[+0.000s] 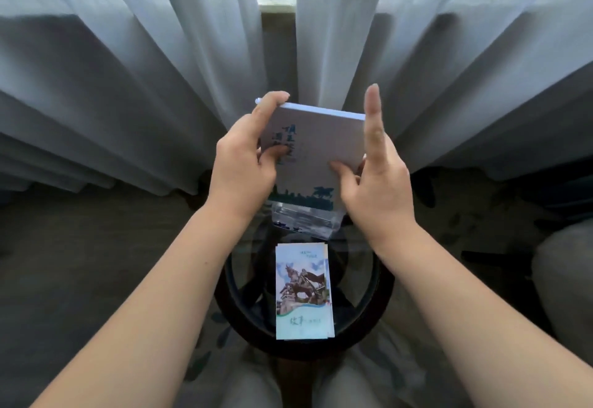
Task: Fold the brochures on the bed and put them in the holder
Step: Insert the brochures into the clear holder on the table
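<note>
There was one round table (305,348). One clear holder (301,220) stood at its far edge. The brochures came in two lots: one thick bundle (317,144) raised above the table's far side and one thin pile (303,292) flat on the table's middle. The sheets in each could not be counted. Two hands, the left hand (244,157) and the right hand (375,179), were above that far side. Two curtains hung beyond the table, a left curtain (128,70) and a right curtain (449,70).

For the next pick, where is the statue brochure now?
Head view, lower centre: the statue brochure lies flat on the round table, near the clear holder.
</note>
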### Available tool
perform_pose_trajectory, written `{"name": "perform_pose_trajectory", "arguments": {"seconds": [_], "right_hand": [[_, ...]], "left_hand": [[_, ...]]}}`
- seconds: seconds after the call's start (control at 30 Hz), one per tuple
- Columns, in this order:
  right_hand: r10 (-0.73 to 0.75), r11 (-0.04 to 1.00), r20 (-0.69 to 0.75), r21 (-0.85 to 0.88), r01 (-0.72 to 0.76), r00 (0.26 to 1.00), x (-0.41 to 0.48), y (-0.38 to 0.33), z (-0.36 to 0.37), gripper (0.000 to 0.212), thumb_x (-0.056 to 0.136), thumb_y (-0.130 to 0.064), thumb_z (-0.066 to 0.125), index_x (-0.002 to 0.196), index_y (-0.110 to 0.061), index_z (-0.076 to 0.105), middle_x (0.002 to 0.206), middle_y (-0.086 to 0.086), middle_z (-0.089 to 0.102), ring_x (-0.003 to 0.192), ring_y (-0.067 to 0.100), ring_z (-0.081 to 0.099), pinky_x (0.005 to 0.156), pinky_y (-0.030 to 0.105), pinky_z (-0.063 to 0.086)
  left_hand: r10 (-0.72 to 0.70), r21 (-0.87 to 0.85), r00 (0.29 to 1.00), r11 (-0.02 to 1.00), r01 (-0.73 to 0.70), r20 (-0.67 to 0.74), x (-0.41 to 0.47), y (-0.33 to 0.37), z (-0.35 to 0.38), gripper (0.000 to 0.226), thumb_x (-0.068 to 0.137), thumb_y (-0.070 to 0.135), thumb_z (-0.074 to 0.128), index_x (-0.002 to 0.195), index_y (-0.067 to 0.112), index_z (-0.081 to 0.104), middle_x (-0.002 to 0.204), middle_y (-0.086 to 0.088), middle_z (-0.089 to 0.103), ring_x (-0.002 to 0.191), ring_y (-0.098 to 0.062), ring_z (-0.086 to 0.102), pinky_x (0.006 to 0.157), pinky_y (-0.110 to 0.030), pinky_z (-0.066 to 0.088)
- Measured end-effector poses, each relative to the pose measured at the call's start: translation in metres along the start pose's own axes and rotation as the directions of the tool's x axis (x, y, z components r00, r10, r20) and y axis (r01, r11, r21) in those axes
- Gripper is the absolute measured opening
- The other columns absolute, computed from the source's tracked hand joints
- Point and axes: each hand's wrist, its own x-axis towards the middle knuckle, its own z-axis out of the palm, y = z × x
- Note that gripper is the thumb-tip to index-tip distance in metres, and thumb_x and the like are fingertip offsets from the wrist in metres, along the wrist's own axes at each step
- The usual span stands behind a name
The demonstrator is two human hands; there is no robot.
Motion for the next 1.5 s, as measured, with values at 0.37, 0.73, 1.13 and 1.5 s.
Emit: {"name": "perform_pose_trajectory", "arguments": {"seconds": [0.37, 0.73, 1.13, 1.5], "right_hand": [[0.016, 0.986, 0.198, -0.168, 0.018, 0.980, 0.000, 0.037, 0.013, 0.048, 0.097, -0.013, 0.060, 0.140, -0.031, 0.050, 0.102, -0.001, 0.054, 0.080, 0.030, 0.058, 0.065, 0.043, 0.055], [0.116, 0.980, 0.317, -0.193, -0.056, 0.941, -0.020, 0.084, 0.057, 0.052, 0.097, -0.011, 0.063, 0.143, -0.031, 0.048, 0.116, 0.004, 0.058, 0.097, 0.029, 0.062, 0.070, 0.033, 0.050], [0.085, 0.956, 0.187, -0.293, -0.027, 0.979, -0.031, 0.078, 0.065, 0.094, 0.081, 0.014, 0.068, 0.160, -0.026, 0.035, 0.149, 0.015, 0.032, 0.132, 0.033, 0.044, 0.082, 0.038, 0.057], [0.063, 0.852, 0.302, -0.513, 0.106, 0.951, -0.050, 0.068, 0.072, 0.090, 0.089, -0.020, 0.060, 0.164, -0.008, 0.011, 0.172, 0.012, 0.005, 0.159, 0.035, 0.000, 0.128, 0.050, 0.000]], "left_hand": [[0.080, 0.321, 0.988, 0.940, -0.118, 0.129, 0.007, -0.008, 0.033, 0.032, 0.084, -0.003, 0.058, 0.104, 0.018, 0.069, 0.099, -0.001, 0.055, 0.080, -0.021, 0.052, 0.058, -0.036, 0.045], [-0.066, 0.377, 0.962, 0.925, -0.040, 0.264, -0.005, -0.043, 0.071, 0.021, 0.088, -0.004, 0.068, 0.105, 0.007, 0.072, 0.106, -0.010, 0.061, 0.093, -0.025, 0.059, 0.067, -0.029, 0.044], [-0.008, 0.457, 0.957, 0.880, -0.132, 0.292, -0.020, -0.048, 0.092, 0.042, 0.085, -0.005, 0.071, 0.124, 0.009, 0.068, 0.114, -0.012, 0.062, 0.104, -0.032, 0.058, 0.062, -0.034, 0.050], [0.010, 0.598, 0.926, 0.761, -0.251, 0.377, -0.047, -0.045, 0.089, 0.080, 0.091, 0.011, 0.061, 0.163, 0.015, 0.025, 0.169, -0.012, 0.022, 0.158, -0.038, 0.010, 0.127, -0.053, 0.017]]}}
